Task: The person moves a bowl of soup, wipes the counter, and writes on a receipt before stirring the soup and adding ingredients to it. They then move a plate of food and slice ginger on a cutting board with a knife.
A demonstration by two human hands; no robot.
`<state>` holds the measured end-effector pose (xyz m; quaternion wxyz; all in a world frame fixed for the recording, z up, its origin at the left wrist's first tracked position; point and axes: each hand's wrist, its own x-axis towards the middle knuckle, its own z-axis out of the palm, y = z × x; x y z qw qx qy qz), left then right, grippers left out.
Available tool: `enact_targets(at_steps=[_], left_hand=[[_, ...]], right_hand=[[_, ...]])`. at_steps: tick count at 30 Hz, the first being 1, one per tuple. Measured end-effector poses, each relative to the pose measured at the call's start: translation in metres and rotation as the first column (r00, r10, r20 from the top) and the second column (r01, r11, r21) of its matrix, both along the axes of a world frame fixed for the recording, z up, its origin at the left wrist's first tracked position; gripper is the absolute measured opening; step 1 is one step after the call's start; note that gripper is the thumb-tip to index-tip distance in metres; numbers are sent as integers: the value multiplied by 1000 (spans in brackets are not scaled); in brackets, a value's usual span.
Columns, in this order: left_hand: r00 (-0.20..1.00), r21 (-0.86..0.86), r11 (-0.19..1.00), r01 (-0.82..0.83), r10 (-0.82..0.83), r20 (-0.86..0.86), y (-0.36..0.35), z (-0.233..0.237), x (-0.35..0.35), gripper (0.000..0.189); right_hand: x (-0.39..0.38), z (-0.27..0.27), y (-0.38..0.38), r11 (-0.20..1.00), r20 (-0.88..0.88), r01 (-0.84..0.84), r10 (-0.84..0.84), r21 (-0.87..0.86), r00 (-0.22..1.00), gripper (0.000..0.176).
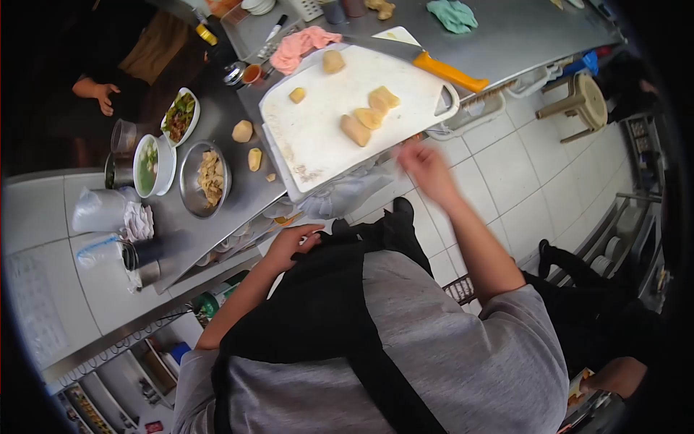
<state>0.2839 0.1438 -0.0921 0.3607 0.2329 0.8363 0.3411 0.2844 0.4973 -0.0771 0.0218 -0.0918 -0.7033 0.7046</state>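
My left hand (290, 244) is at my waist, its fingers curled on the edge of the black apron (303, 311). Blurred by motion, my right hand (428, 170) hangs just off the near edge of the white cutting board (303, 134); its fingers are smeared. On the board lie several peeled, pale yellow root pieces, perhaps ginger or potato, among them a larger piece (355, 131), a cut piece (384, 98) and a round one (333, 61). A knife with an orange handle (452, 71) rests along the board's far edge, apart from both hands.
Left of the board stand a metal bowl (189, 177) of pale pieces, a white bowl of green soup (148, 170) and a dish of vegetables (189, 108). Pink (303, 47) and green cloths (452, 16) lie behind. A stool (578, 105) stands right. Other people are nearby.
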Motion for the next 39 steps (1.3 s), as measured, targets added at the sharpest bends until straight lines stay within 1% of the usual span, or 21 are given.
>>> enact_targets(at_steps=[1, 2, 3, 5, 6, 8, 11, 13, 15, 17, 19, 21, 22, 23, 25, 26, 28, 31, 32, 34, 39], left_hand=[[994, -18, 996, -90, 91, 63, -12, 14, 2, 28], [976, -42, 984, -173, 177, 127, -22, 21, 3, 20], [975, -23, 984, -178, 180, 130, -32, 19, 4, 20], [956, 38, 957, -289, 286, 71, -44, 12, 6, 13], [954, 138, 944, -300, 296, 48, -45, 12, 5, 15], [962, 169, 949, -267, 271, -4, -32, 36, -1, 16], [965, 250, 947, -204, 237, -111, -7, 60, -17, 18], [959, 311, 933, -180, 236, -155, 10, 69, -28, 19], [946, 336, 934, -123, 213, -244, 28, 76, -41, 20], [944, 351, 928, -125, 220, -245, 51, 72, -54, 19], [883, 420, 897, -138, 304, -358, 76, 62, -68, 15], [831, 479, 867, -136, 363, -421, 104, 49, -82, 16], [768, 535, 838, -112, 414, -489, 117, 43, -87, 17], [771, 526, 842, -121, 413, -484, 129, 39, -91, 17], [676, 524, 841, -132, 463, -573, 148, 36, -97, 24], [634, 510, 853, -109, 455, -626, 153, 35, -99, 28], [635, 473, 876, -96, 420, -649, 157, 28, -100, 28], [631, 430, 900, -79, 379, -678, 159, 21, -101, 27], [625, 425, 902, -79, 376, -684, 159, 20, -101, 27], [627, 398, 914, -75, 354, -694, 158, 16, -101, 29], [586, 344, 938, -38, 300, -753, 160, 18, -103, 32]], right_hand=[[-23, 21, 20, 865, -169, 179, -111, 470, 979, 11], [-51, 44, 40, 612, -358, 324, -71, 721, 931, 13], [-81, 52, 64, 326, -490, 449, 50, 832, 870, 25], [-126, 40, 91, 134, -190, 195, -53, 972, 980, 37], [-138, 37, 97, 118, -192, 196, -49, 973, 980, 37], [-149, 35, 104, 157, 124, -142, 118, 977, 985, 49], [-122, 64, 104, 103, 182, -187, 58, 977, 982, 53], [-82, 94, 103, 171, 275, -263, -49, 950, 960, 56], [-38, 100, 119, 361, 240, -212, -33, 908, 970, 48], [-3, 127, 110, 516, 337, -236, -110, 823, 935, 43], [24, 133, 104, 836, 510, -134, -191, 533, 838, 39], [44, 124, 87, 903, 445, -59, -153, 426, 882, 31], [48, 123, 72, 887, 424, -76, -141, 455, 895, 26], [50, 118, 65, 882, 403, -107, -99, 459, 910, 23], [50, 101, 52, 682, 278, -219, 23, 698, 960, 31], [43, 100, 41, 666, 305, -247, 30, 704, 952, 37], [29, 101, 22, 583, 360, -326, 59, 745, 931, 48], [16, 88, 6, 454, 339, -371, 155, 810, 928, 50], [12, 86, 2, 468, 346, -376, 153, 799, 926, 50], [4, 86, -3, 384, 400, -447, 198, 808, 895, 51], [7, 89, -1, 367, 384, -449, 237, 815, 892, 55]])
